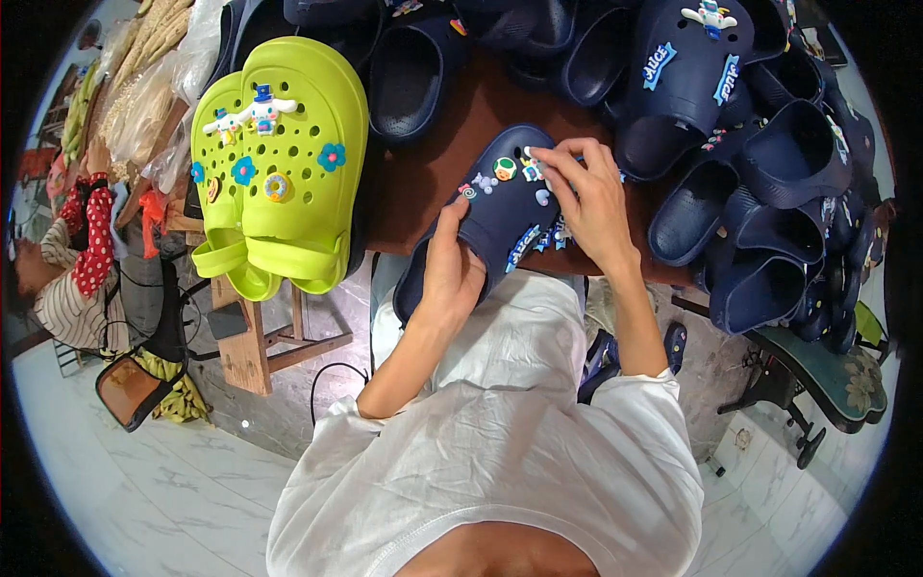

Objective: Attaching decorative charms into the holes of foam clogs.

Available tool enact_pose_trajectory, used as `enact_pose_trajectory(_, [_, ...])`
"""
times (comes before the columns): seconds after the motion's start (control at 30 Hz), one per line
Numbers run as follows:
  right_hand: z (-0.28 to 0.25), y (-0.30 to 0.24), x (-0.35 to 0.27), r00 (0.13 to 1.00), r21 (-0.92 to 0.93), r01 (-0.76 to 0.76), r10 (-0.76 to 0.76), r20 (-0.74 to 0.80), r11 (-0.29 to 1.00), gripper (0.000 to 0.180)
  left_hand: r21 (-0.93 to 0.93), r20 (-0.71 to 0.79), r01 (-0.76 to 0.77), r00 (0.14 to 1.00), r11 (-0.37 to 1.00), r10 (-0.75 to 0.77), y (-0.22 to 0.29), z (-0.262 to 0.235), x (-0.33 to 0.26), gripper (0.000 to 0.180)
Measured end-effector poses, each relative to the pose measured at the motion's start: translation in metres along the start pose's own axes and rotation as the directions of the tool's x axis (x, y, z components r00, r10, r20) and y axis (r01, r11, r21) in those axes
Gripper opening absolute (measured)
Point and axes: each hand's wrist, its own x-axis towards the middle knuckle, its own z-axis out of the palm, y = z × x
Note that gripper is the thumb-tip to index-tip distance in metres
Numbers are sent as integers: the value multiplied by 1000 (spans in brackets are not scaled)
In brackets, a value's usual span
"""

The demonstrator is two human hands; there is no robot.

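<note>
My left hand point(450, 267) grips a navy foam clog point(498, 213), thumb on its upper and fingers inside the foot opening. The clog is tilted, its toe pointing away to the upper right. Several charms sit on it, among them a green-and-white round charm point(505, 168), a grey animal charm point(484, 183) and a blue lettered charm point(522, 247). Close to the toe, my right hand point(594, 197) pinches a small white character charm point(531, 165) against the clog; its fingertips partly cover it. More lettered charms point(558, 233) show under the right hand, beside the clog.
Lime green clogs point(308, 173) with charms stand left on the brown table point(486, 91). Navy clogs point(769, 163) pile up at the right and along the far side. Below are a wooden stool point(252, 346) and a chair point(832, 375). Another person point(87, 279) sits far left.
</note>
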Motion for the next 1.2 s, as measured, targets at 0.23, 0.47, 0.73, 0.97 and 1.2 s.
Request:
enact_pose_trajectory(0.23, [26,-9,7,994,-55,104,-102,39,993,29,-2,29,64,998,998,-64,4,-2,8,28])
enact_pose_trajectory(0.47, [15,7,-6,988,107,-71,84,-126,992,30,-57,36,26,999,998,-24,9,-2,5,36])
enact_pose_trajectory(0.73, [-16,59,-67,938,31,-313,314,-145,949,19,-48,56,25,998,999,-23,5,-1,3,37])
enact_pose_trajectory(0.97, [-8,60,-77,977,-64,-211,208,-50,975,27,129,15,9,1000,992,-11,1,-1,6,35])
enact_pose_trajectory(1.2, [2,62,-71,985,-94,-175,175,-16,980,24,88,47,28,998,996,-32,1,-3,8,26])
